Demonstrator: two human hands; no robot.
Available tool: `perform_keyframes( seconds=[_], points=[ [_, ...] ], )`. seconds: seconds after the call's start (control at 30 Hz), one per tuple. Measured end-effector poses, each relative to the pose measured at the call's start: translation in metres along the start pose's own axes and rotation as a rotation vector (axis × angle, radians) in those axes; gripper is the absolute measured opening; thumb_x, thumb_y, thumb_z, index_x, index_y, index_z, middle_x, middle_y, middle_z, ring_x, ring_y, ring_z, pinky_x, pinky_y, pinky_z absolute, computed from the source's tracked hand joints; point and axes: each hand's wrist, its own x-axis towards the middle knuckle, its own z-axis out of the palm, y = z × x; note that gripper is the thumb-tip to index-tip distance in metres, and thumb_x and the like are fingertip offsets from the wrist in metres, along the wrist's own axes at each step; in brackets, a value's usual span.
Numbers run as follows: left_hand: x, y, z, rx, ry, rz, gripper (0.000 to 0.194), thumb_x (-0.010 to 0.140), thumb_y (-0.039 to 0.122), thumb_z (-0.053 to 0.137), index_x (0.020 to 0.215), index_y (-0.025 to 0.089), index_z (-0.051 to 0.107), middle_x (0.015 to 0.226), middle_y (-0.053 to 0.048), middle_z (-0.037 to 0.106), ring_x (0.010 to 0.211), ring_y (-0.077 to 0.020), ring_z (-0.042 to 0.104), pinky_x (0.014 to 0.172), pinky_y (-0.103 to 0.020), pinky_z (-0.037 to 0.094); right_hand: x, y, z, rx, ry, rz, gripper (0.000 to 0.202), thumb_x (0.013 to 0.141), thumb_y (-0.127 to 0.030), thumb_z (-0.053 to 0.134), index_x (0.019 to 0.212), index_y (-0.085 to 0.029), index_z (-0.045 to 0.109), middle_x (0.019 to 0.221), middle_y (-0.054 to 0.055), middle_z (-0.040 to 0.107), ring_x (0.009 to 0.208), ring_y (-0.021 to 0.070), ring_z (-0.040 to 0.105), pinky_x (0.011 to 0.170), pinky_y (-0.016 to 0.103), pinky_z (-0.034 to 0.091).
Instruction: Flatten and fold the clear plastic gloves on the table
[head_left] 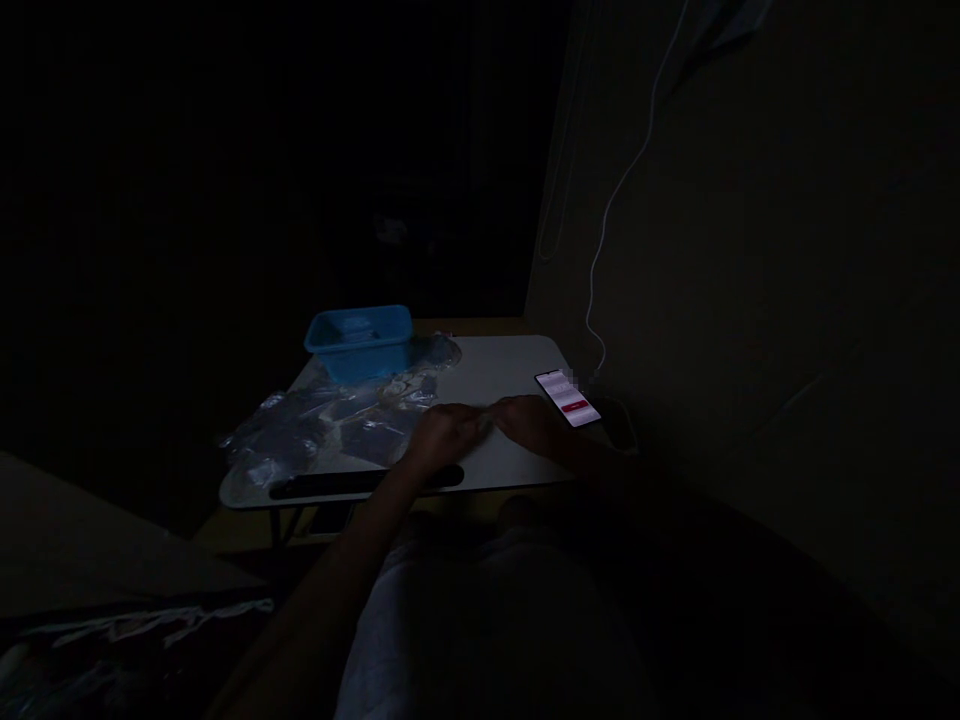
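Both hands meet over the white tabletop in dim light. My left hand is closed, its fingers curled toward the right hand. My right hand is closed too, its fingertips close to the left ones. Something small and pale shows between the fingertips, too dark to make out. Clear plastic packets lie just left of my left hand. A lit phone rests on the table beyond my right hand.
A blue plastic basket stands at the table's back left, with more plastic packets in front. A white cable hangs down the wall to the phone's far side. A dark slot runs along the near edge.
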Motion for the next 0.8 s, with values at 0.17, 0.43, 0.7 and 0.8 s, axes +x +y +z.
perform_keyframes(
  seconds=[0.17,0.43,0.7,0.8],
  points=[
    [0.007,-0.019,-0.024,-0.61,0.063,-0.274,0.041,0.067,0.052,0.054,0.079,0.015,0.067,0.081,-0.006,0.069,0.08,-0.0208,0.062,0.077,-0.033,0.047,0.012,0.012,-0.043,0.195,-0.048,-0.079,0.025,0.08,-0.017,0.045,0.084,-0.013,0.069,0.083,0.006,0.069,0.076,0.0172,0.061,0.063,0.024,0.039],
    [0.006,-0.008,-0.026,-1.294,-0.073,-0.472,0.064,0.075,0.067,0.032,0.08,0.012,0.064,0.083,-0.014,0.069,0.089,-0.0268,0.063,0.081,-0.042,0.049,0.017,0.036,-0.086,0.929,-0.265,-0.019,0.01,0.07,-0.02,0.06,0.067,-0.014,0.067,0.058,-0.003,0.062,0.05,0.007,0.053,0.05,0.018,0.039],
    [-0.005,-0.001,0.004,-1.32,-0.08,-0.48,0.052,0.079,0.056,0.039,0.091,0.01,0.062,0.103,-0.016,0.065,0.098,-0.0243,0.06,0.087,-0.041,0.047,0.009,0.059,-0.045,1.38,-0.166,0.242,0.01,0.065,-0.024,0.066,0.069,-0.015,0.066,0.063,0.0,0.064,0.055,0.0084,0.056,0.054,0.019,0.044],
    [-0.005,-0.004,0.018,-1.34,-0.082,-0.577,0.024,0.066,0.031,0.067,0.081,0.012,0.063,0.09,-0.01,0.069,0.083,-0.0188,0.064,0.081,-0.035,0.05,0.005,0.065,-0.019,1.507,-0.154,0.298,0.014,0.065,-0.027,0.066,0.07,-0.014,0.066,0.068,0.003,0.066,0.061,0.0121,0.06,0.058,0.023,0.047]
  ],
)
